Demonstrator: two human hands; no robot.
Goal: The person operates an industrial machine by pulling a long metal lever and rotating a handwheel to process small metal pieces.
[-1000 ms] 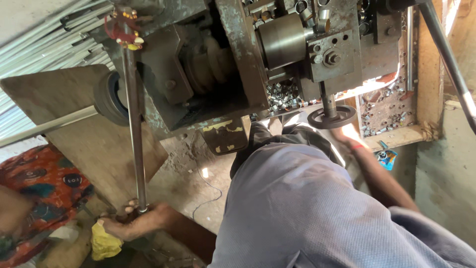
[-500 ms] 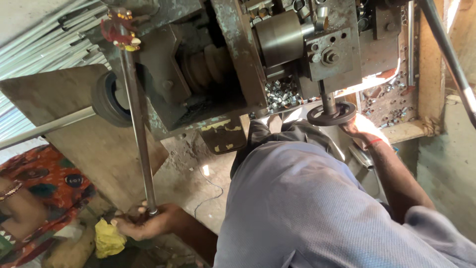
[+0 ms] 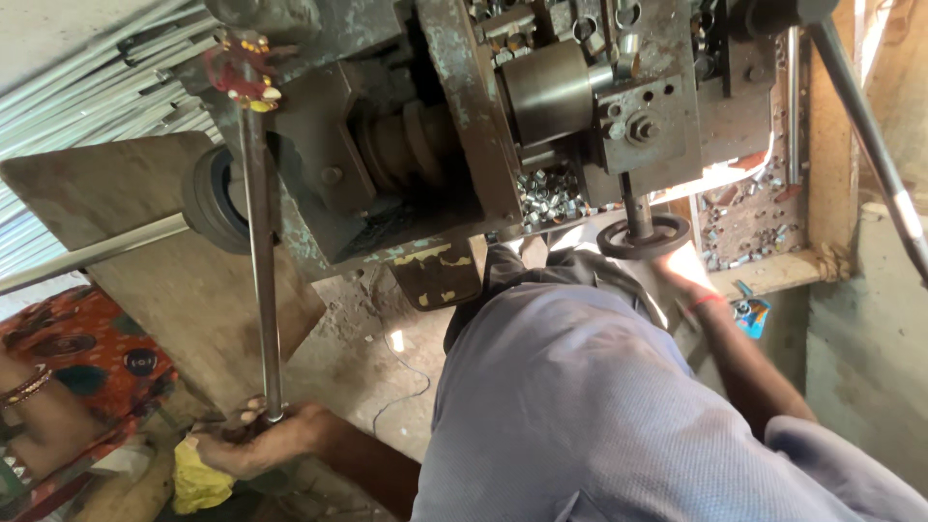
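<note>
Left hand (image 3: 253, 440) at 7 o'clock of frame, grip closed around the bottom end of a long steel rod (image 3: 261, 280) — rod runs near upright from the hand up to a red-and-yellow tasselled fitting (image 3: 242, 70) on the machine (image 3: 425, 145) at 11 o'clock. Right hand (image 3: 681, 266) at 3 o'clock rests on a small black handwheel (image 3: 643, 237) under the machine head; glare washes it out, so cannot tell if the fingers wrap the rim or just lie on it. Red band on that wrist.

Rod judged stiff, fairly heavy for its thickness, smooth bare metal — likely oily and slippery, so a full fist low on the end, as now, suits it; long length means it will lever hard against the wrist. Handwheel is rigid cast metal, best taken at the rim.

Pile of small metal nuts (image 3: 551, 198) sits in the machine at 12 o'clock. Yellow rag (image 3: 198, 478) just beside the left hand. Another person's arm with bangles (image 3: 34, 406) at 8 o'clock.
</note>
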